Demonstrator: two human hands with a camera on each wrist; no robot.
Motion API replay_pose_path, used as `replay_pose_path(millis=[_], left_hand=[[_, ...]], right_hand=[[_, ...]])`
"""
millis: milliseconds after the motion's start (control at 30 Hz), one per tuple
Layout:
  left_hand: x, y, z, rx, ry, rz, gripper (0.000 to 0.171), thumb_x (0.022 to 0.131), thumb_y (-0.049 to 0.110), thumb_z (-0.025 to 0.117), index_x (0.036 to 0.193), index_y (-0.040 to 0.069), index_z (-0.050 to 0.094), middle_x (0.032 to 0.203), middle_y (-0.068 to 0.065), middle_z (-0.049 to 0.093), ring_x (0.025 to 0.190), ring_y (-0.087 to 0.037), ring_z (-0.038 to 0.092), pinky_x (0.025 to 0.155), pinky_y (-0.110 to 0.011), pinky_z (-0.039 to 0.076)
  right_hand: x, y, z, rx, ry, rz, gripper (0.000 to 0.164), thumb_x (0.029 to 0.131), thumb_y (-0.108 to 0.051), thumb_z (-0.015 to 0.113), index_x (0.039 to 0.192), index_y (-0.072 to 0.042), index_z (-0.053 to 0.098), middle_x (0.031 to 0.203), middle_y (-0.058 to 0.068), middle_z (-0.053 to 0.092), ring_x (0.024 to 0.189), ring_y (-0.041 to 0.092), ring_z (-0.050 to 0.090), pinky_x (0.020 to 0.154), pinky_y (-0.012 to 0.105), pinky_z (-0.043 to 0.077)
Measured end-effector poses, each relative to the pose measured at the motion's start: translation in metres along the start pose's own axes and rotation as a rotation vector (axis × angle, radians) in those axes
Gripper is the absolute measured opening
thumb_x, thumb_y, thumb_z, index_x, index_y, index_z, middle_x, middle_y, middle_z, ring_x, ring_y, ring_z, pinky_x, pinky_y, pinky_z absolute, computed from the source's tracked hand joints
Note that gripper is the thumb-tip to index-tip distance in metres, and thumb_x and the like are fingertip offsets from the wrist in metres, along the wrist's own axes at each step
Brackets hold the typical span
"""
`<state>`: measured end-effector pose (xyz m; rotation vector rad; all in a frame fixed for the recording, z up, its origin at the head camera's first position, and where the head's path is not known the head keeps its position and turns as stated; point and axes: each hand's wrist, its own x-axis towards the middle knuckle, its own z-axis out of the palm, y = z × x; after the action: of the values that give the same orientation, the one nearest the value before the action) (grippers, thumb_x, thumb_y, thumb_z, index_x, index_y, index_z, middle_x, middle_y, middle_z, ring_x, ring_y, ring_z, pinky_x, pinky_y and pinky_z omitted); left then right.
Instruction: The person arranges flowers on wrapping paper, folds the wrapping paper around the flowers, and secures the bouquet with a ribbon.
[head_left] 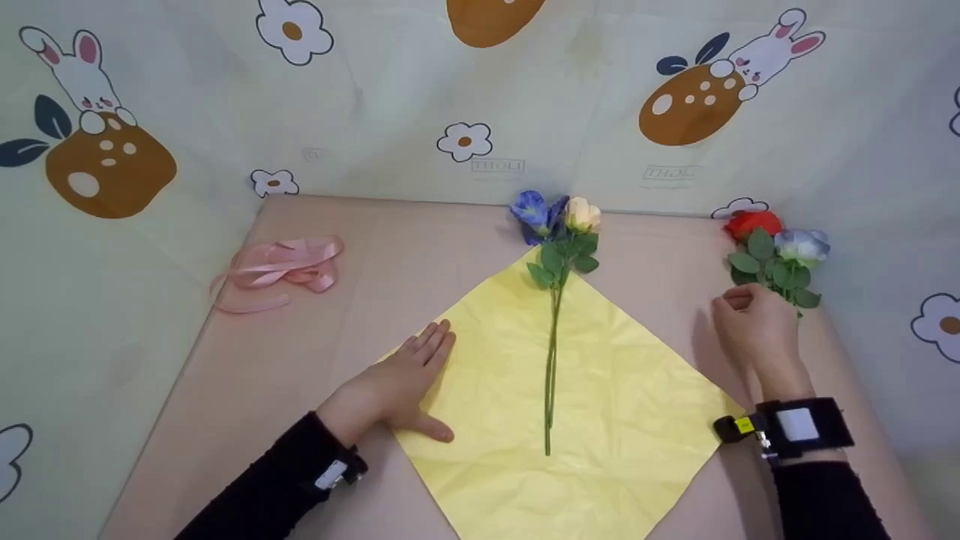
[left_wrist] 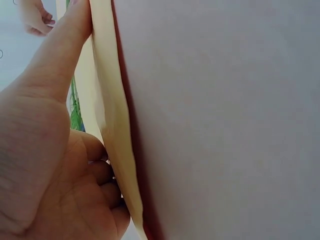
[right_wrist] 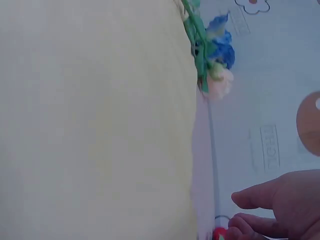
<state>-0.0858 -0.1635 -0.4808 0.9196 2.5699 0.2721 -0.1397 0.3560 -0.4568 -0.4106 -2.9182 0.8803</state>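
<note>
My left hand (head_left: 409, 375) rests on the left corner of a yellow sheet of wrapping paper (head_left: 480, 480), fingers straight and thumb spread. In the left wrist view the paper's edge (left_wrist: 112, 100) runs along that hand's fingers. On the paper lie a blue flower (head_left: 531, 214) and a cream rose (head_left: 582, 216), their green stems (head_left: 552, 360) side by side. At the right, my right hand (head_left: 757, 330) is just in front of a red flower (head_left: 754, 223) and a pale blue flower (head_left: 802, 246). Its thumb and fingers stand apart in the right wrist view; the hand hides these flowers' stems.
A loose heap of pink ribbon (head_left: 289, 266) lies at the table's back left. The pink tabletop (head_left: 300, 352) ends at a light wall covering (head_left: 390, 82) printed with rabbits and flowers. Each wrist wears a strapped camera.
</note>
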Motion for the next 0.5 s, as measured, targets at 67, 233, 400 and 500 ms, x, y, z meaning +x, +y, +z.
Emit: replay_pose_path(millis=[67,233,400,500], left_hand=[[0.0,0.001,-0.001,0.001,-0.004,-0.003,0.138,0.076,0.076,0.076,0.164,-0.004,0.005,0.172,-0.023,-0.004,0.159,-0.038,0.001,0.126,-0.052,0.017],[0.0,0.002,-0.002,-0.003,-0.02,-0.01,0.138,0.076,0.076,0.076,0.164,-0.004,0.004,0.172,-0.023,-0.006,0.159,-0.038,0.0,0.126,-0.052,0.016],[0.0,0.002,-0.003,-0.001,-0.021,-0.004,0.138,0.077,0.076,0.075,0.163,-0.005,0.005,0.171,-0.025,-0.005,0.159,-0.04,0.001,0.126,-0.052,0.017],[0.0,0.001,-0.003,0.005,-0.016,0.001,0.137,0.077,0.076,0.075,0.163,-0.005,0.006,0.171,-0.025,-0.003,0.158,-0.04,0.002,0.126,-0.053,0.018]], right_hand=[[0.0,0.011,-0.007,-0.015,0.01,0.019,0.045,0.102,-0.033,0.062,0.125,0.006,0.063,0.115,0.026,0.066,0.101,0.039,0.062,0.081,0.046,0.052],[0.002,0.028,-0.014,-0.076,0.042,0.018,0.048,0.099,-0.03,0.067,0.122,0.012,0.063,0.111,0.03,0.065,0.096,0.042,0.06,0.071,0.04,0.05],[0.0,0.033,-0.012,-0.085,0.043,0.035,0.045,0.097,-0.028,0.068,0.114,0.013,0.064,0.107,0.03,0.065,0.092,0.041,0.06,0.064,0.036,0.049],[-0.001,0.034,-0.009,-0.088,0.038,0.043,0.041,0.096,-0.026,0.068,0.111,0.012,0.066,0.105,0.029,0.066,0.089,0.039,0.061,0.06,0.034,0.05]])
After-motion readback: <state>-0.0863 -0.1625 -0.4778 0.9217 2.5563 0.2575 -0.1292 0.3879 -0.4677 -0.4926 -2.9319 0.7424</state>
